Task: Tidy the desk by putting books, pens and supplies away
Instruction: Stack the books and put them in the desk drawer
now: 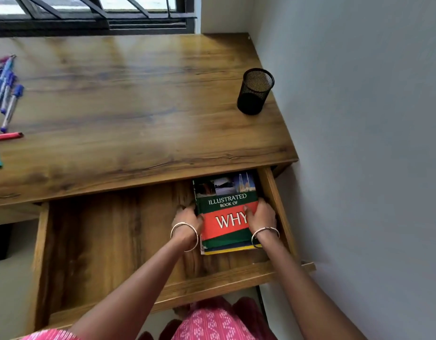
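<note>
Daylight came through the black-framed window (pixel 89 13) and laid pale glare across the brown wooden desk (pixel 138 106). The open wooden drawer (pixel 101 241) lay in shade. Edges bent with wide-angle distortion; the blue-capped pens (pixel 9 101) at left were blurred

The drawer (pixel 101 241) stands open under the desk's (pixel 138 106) front edge. In its right end lies the book (pixel 226 217), close against the drawer's right side. The left hand (pixel 187 218) holds the book's left edge, the right hand (pixel 261 214) its right edge. Up on the desk, the pen cup (pixel 255 92) stands near the right edge, and the pens (pixel 8 99) lie along the left edge, well apart from it.
</note>
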A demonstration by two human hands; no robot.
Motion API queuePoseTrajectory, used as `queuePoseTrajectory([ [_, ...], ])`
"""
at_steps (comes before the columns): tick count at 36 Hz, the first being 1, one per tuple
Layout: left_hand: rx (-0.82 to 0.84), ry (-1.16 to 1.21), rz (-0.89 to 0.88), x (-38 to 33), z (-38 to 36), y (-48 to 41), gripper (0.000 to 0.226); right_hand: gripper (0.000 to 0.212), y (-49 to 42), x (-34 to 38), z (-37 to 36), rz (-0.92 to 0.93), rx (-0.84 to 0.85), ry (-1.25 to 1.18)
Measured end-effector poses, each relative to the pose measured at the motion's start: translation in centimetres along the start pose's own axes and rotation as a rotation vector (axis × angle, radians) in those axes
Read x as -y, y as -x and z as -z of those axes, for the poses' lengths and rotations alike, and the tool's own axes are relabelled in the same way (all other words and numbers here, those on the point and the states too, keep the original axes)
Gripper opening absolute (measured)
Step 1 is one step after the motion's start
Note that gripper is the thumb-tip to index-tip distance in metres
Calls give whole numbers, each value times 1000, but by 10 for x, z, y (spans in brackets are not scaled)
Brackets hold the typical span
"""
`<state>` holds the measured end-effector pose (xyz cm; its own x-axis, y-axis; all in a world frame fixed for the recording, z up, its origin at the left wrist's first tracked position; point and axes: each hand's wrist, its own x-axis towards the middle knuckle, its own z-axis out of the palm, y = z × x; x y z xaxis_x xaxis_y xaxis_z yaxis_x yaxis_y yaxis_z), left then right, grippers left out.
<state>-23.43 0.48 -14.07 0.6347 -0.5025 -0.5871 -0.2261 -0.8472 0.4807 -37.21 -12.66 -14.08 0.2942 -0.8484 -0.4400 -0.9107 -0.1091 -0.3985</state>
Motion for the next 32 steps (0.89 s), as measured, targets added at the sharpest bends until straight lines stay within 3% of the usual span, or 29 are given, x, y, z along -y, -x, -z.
queuePoseTrajectory([
  [4,49,110,17,2,5,5,42,58,19,-8,7,97,-24,97],
  [6,113,161,45,7,1,14,58,61,31,-16,9,92,25,138],
  [11,216,81,53,15,-23,39,107,125,51,-38,1,-56,229,351],
  [13,215,4,62,12,-29,44,115,130,55,-38,-2,-69,243,410],
  [19,90,-177,-27,15,-38,43,79,78,56,-27,-2,-29,117,513],
  [24,68,-132,-68,10,-39,34,82,29,54,-20,7,19,29,597],
  [26,66,-119,-86,4,-41,30,82,22,56,-17,10,41,12,619],
  [29,47,-60,-61,-3,-41,28,61,19,58,-14,12,55,3,602],
  [32,50,-102,-68,-2,-42,25,71,16,59,-14,10,53,-3,544],
])
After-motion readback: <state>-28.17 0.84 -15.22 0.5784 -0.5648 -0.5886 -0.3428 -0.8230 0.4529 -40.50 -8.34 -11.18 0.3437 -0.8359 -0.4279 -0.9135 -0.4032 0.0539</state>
